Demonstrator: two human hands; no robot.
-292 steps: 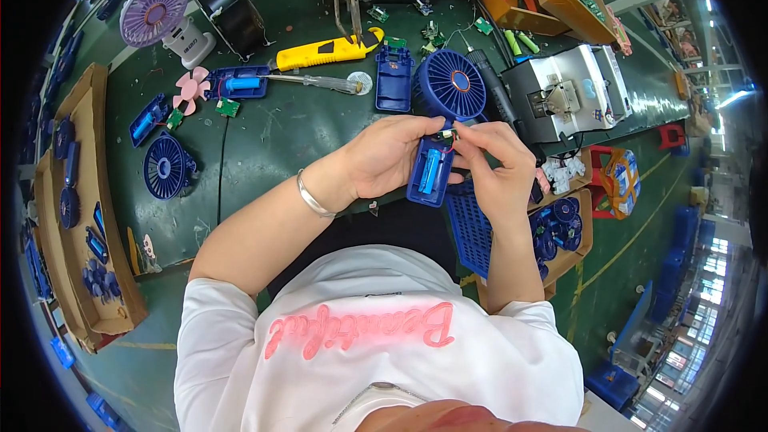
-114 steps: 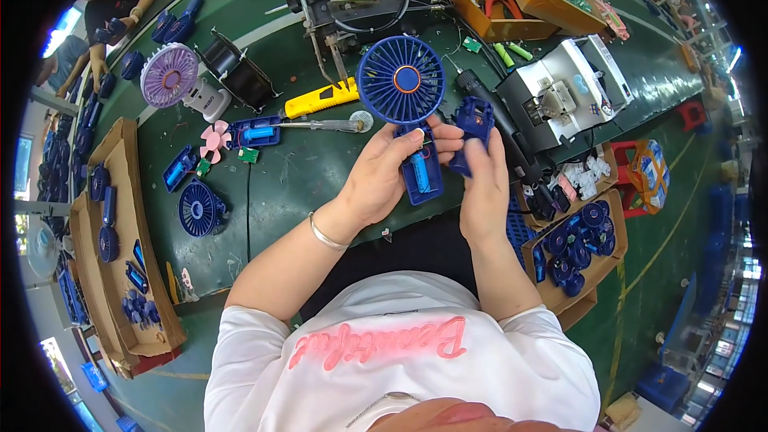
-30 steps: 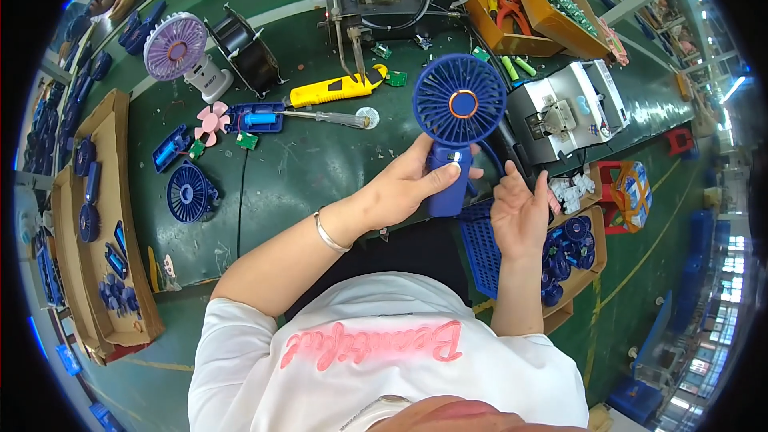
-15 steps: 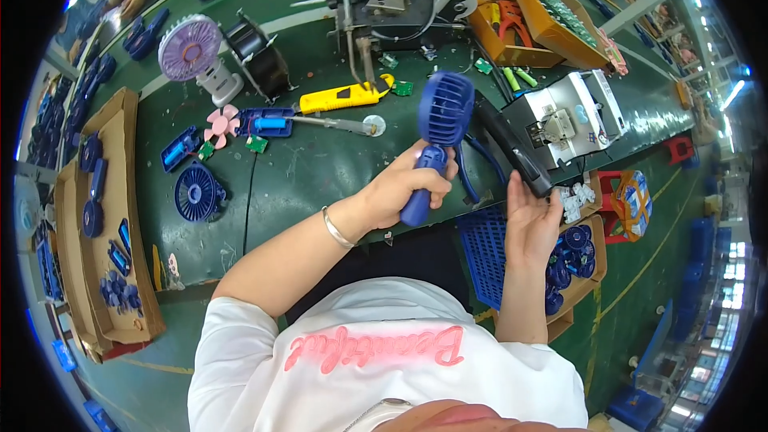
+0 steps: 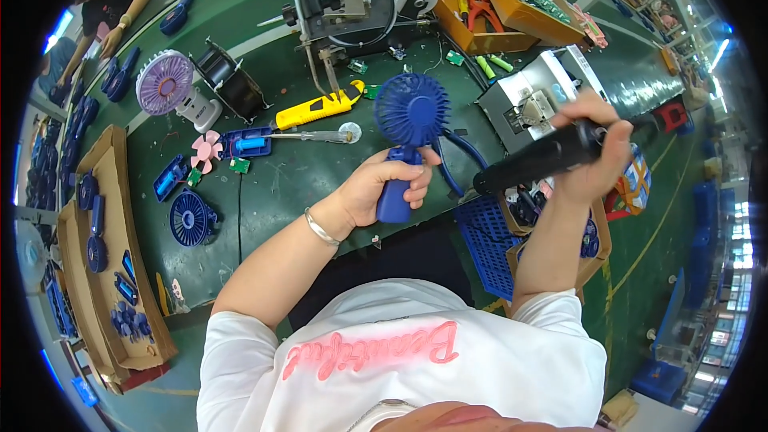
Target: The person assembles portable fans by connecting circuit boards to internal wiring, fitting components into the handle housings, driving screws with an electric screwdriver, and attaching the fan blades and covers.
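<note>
My left hand point(image 5: 384, 184) is closed round the handle of a dark blue handheld fan point(image 5: 410, 112), held upright over the table's near edge with its round grille turned up to me. In my right hand point(image 5: 596, 148), slightly blurred, is the thick end of a black electric screwdriver point(image 5: 536, 162). The tool lies almost level, its narrower end pointing left toward the fan; its tip is hard to make out. Between fan and tool are the blue curved handles of pliers point(image 5: 460, 162) on the green table point(image 5: 320, 184).
Left on the table are a yellow utility knife point(image 5: 320, 108), a clear-handled screwdriver point(image 5: 320, 136), a pink fan blade point(image 5: 206, 152) and a blue fan housing point(image 5: 190, 218). A soldering stand point(image 5: 344, 20) is behind. A blue basket point(image 5: 484, 252) hangs low at right; a cardboard tray point(image 5: 104, 216) stands left.
My right hand has taken hold of the black electric screwdriver and lifted it off the table, swinging it level. The fan in my left hand has turned its grille toward me.
</note>
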